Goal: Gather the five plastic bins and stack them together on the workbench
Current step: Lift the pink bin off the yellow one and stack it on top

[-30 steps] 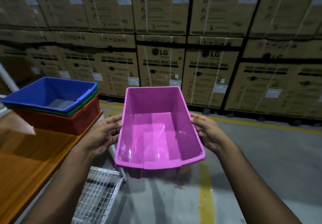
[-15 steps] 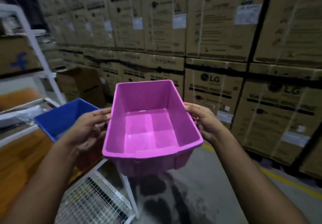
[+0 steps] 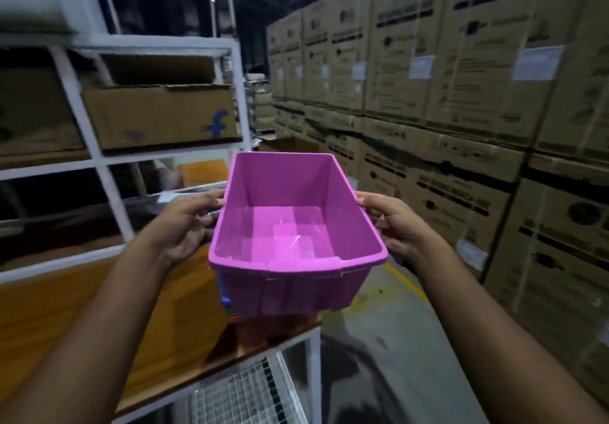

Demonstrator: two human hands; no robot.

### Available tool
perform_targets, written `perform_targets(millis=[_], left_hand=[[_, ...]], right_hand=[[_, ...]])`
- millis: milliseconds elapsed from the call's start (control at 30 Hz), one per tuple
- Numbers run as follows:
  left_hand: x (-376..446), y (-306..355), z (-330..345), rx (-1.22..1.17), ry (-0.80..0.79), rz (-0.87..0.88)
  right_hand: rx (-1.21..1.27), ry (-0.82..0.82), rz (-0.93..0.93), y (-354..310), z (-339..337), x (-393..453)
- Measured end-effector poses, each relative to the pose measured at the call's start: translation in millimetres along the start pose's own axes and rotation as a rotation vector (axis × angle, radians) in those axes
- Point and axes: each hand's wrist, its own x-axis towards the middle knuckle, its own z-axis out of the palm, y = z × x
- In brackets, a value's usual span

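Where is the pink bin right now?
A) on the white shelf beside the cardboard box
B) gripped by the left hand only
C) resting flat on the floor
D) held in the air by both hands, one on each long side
D: the left hand and right hand each grip a long side of the pink bin, which hangs above the workbench corner.
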Motion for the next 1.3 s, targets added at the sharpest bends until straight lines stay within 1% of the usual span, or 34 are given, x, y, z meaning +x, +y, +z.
perform_targets(millis=[133, 333, 433, 500, 600, 733, 933, 1167, 1300], left_hand=[[22.1, -1.7, -22.7, 0.054, 0.13, 0.013], [45.7, -16.0, -50.1, 0.01, 0.273, 0.005], [52.0, -24.2, -54.8, -0.018, 0.326, 0.012], [55.2, -28.7, -57.5, 0.007, 0.364, 0.002], [59.7, -40.1, -61.8, 0.036, 0.369, -0.022], [64.7, -57.3, -63.9, 0.02, 0.399, -0.049], [65.1, -81.0, -69.0, 0.081, 0.428, -0.139], [59.2, -104.9, -62.8, 0.162, 0.454, -0.181], [56.3, -116.6, -61.8, 0.192, 0.522, -0.187]], right_hand=[[0.009, -0.093, 0.048, 10.5, 14.1, 58.1], [0.001, -0.234, 0.094, 20.4, 29.8, 121.8], [-0.003, -0.261, 0.111, 25.7, 31.8, 147.2], [-0.013, -0.28, 0.119, 29.9, 29.7, 157.1], [-0.021, -0.311, 0.133, 38.3, 23.2, 164.6], [-0.035, -0.302, 0.164, 55.2, 11.7, 174.8], [-0.038, -0.279, 0.201, 81.9, 2.4, 176.1], [-0.173, -0.239, 0.23, 98.9, -9.6, 169.8], [-0.262, -0.234, 0.196, 101.5, -10.2, 161.8]])
